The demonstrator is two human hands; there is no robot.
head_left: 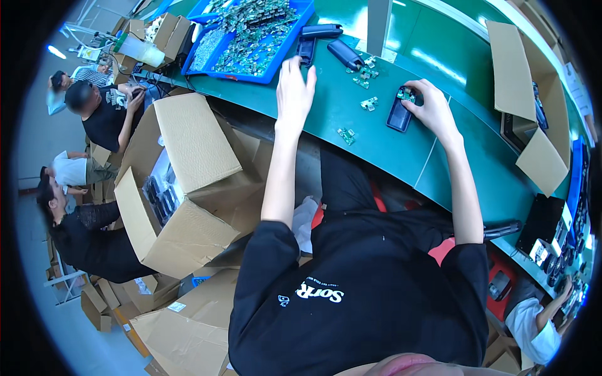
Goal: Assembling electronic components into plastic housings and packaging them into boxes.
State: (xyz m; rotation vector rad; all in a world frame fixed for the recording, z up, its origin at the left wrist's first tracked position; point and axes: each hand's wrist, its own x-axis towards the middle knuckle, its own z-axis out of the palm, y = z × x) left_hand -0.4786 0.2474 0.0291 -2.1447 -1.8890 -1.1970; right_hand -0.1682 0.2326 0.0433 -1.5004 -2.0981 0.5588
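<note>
On the green worktop, my right hand (pixel 433 111) is closed, thumb and fingers pinching a small green circuit board (pixel 406 94) at the upper end of a dark blue plastic housing (pixel 398 119). The housing lies open-side up beneath it. My left hand (pixel 293 94) reaches to the far side, its thumb and fingers at either side of the near end of another dark housing (pixel 306 50); the fingers partly cover that end. Two more dark housings, one across the back (pixel 322 31) and one slanted (pixel 345 55), lie beside it. Several loose circuit boards (pixel 369 103) are scattered between my hands.
A blue divided tray (pixel 269 76) heaped with circuit boards and small parts stands back left. One open cardboard box (pixel 200 141) is below the table edge at left; another (pixel 514 75) stands on the table at right. A post (pixel 378 28) rises at the back. Other people work left and lower right.
</note>
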